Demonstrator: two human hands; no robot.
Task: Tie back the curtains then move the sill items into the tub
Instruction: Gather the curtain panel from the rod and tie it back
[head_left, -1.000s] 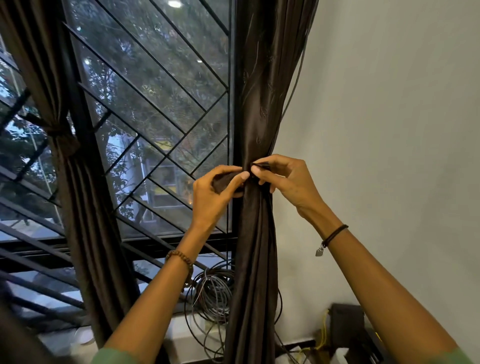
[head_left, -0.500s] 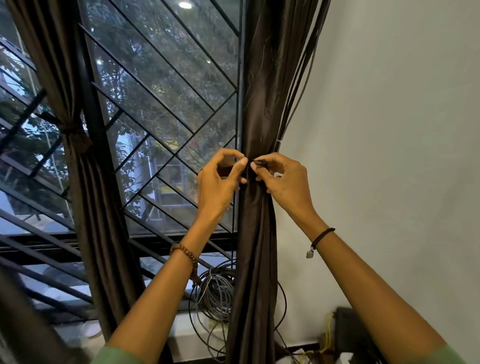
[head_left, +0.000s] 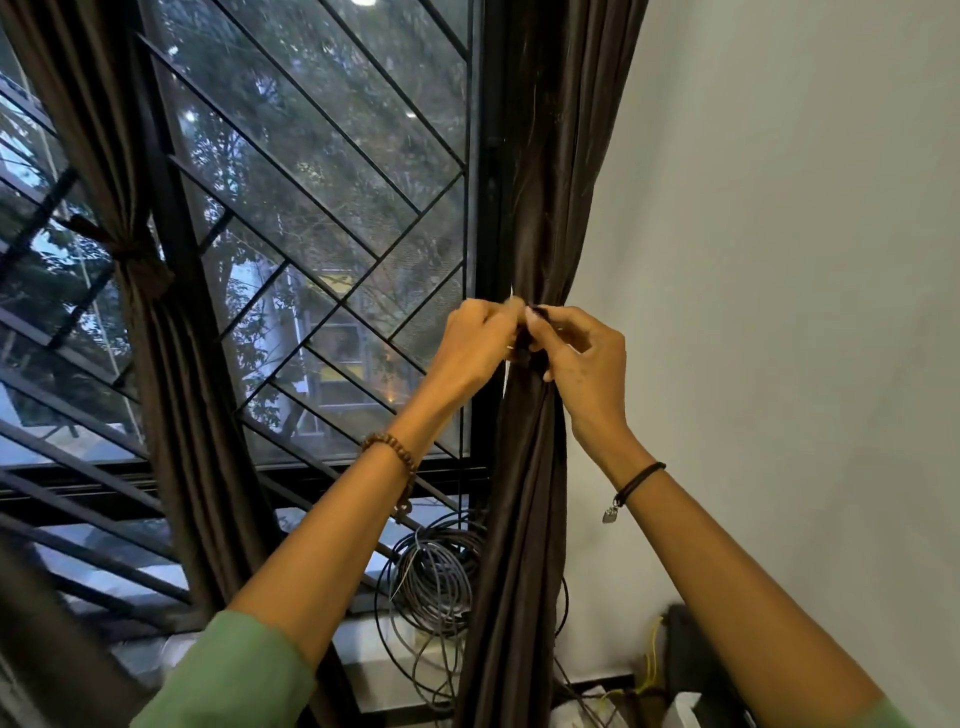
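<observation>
- Your left grip (head_left: 475, 351) is raised to the gathered waist of the right curtain (head_left: 524, 519). Its fingers are curled tight and closed on the dark tie band (head_left: 537, 314), though motion blur hides exactly how the fingertips lie.
- Your right grip (head_left: 587, 364) meets it from the other side, the two touching at the fingertips. Thumb and forefinger pinch the band's end at the top, and the other fingers curl loosely beneath.
- The tie band sits where the right curtain narrows. You cannot tell whether it is knotted.
- The right curtain hangs at the right edge of the window grille (head_left: 322, 208), just beside the pale wall (head_left: 779, 260). It spreads above your hands and falls in straight folds below them.
- The left curtain (head_left: 176, 415) is bunched at the left side of the window, cinched by its own tie (head_left: 137, 265).
- A cable coil (head_left: 436, 577) rests on the sill (head_left: 358, 680) at its right end, partly hidden behind the right curtain.
- A beaded bracelet (head_left: 395, 457) circles your left wrist, and a black cord bracelet (head_left: 636, 480) with a small charm circles your right. A green sleeve (head_left: 234, 675) covers your left upper arm.
- A dark box (head_left: 691, 654) stands low by the wall, with a yellow wire (head_left: 652, 660) just beside it.
</observation>
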